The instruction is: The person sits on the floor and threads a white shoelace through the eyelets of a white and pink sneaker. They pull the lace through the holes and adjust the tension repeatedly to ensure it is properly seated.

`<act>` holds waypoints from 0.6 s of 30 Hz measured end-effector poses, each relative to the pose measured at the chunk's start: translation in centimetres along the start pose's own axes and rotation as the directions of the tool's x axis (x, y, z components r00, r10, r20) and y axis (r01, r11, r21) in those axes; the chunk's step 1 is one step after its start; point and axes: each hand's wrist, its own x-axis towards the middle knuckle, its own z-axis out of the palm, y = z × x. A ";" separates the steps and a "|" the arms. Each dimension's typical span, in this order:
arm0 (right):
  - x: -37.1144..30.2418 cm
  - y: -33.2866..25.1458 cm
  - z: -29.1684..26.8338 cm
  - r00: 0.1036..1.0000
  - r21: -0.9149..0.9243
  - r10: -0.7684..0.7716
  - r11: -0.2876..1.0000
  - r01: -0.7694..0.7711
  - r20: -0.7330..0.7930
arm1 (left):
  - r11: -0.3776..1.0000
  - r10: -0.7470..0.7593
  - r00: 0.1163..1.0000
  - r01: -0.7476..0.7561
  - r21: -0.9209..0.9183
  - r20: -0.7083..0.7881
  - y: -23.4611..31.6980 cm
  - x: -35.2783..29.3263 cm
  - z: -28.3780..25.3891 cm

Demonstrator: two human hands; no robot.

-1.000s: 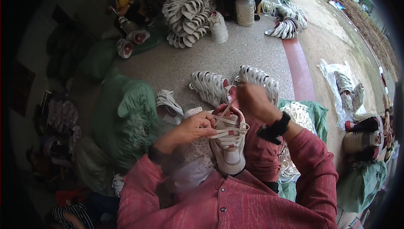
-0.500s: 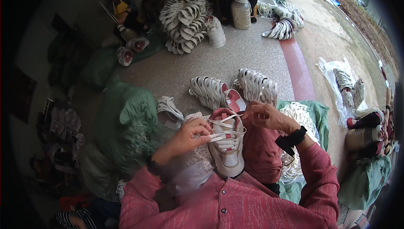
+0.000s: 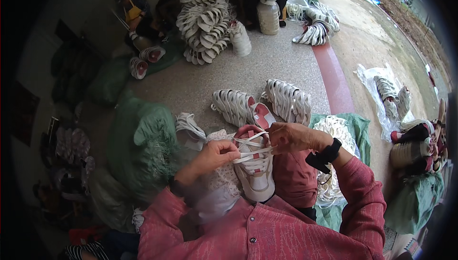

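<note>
A white and beige shoe (image 3: 255,183) with a pink-red lining stands between my knees, toe toward me. White shoelace (image 3: 253,155) crosses its tongue in several rows. My left hand (image 3: 215,156) is closed at the shoe's left side, thumb and forefinger pinching the lace. On the other side my right hand (image 3: 296,138) has its fingers bent together against the right eyelet edge, closed on the lace there. Its fingertips are partly hidden behind the hand. A black band (image 3: 329,152) circles my right wrist.
Two rows of nested shoe uppers (image 3: 234,107) lie on the floor ahead. To the left bulges a green sack (image 3: 148,136); to the right is a heap of white laces (image 3: 334,133) on green sacking. Farther off are a tall stack of uppers (image 3: 202,21) and co-workers.
My right hand has come left and slightly down, closer against the shoe's right eyelets. My left hand stays pinched at the lace. The whole view has shifted slightly.
</note>
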 end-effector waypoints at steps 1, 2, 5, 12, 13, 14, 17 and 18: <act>0.0 -0.3 -0.2 1.000 -0.082 -0.005 0.997 0.005 -0.001 | 1.000 -0.001 1.000 0.001 -0.013 -0.008 -0.3 0.2 0.0; 0.1 -0.5 -0.3 1.000 -0.164 -0.011 0.986 0.011 -0.002 | 1.000 -0.002 1.000 0.002 -0.025 -0.016 -0.6 0.3 0.0; 0.4 -1.4 0.1 0.999 -0.393 0.030 0.919 -0.040 -0.033 | 0.997 -0.018 1.000 0.019 -0.072 0.015 -0.1 0.6 0.0; -0.1 0.5 2.1 0.985 -0.282 -0.169 0.945 0.167 0.016 | 0.990 0.131 0.975 -0.118 -0.081 0.181 0.0 -0.6 0.0; -0.1 0.5 2.4 0.992 -0.291 -0.124 0.949 0.125 0.020 | 0.989 0.144 0.973 -0.137 -0.052 0.183 -0.8 -0.5 -0.2; -0.2 0.9 2.6 0.992 -0.290 -0.129 0.948 0.128 0.015 | 0.988 0.157 0.970 -0.155 -0.024 0.187 -1.2 -0.3 -0.2; -0.2 1.2 3.0 0.991 -0.195 -0.128 0.974 0.120 -0.030 | 0.989 0.116 0.976 -0.131 0.070 0.182 -1.2 -0.3 -0.4; -0.3 1.2 3.1 0.992 -0.145 -0.120 0.983 0.112 -0.049 | 0.986 0.114 0.976 -0.133 0.096 0.184 -0.9 -0.3 -0.4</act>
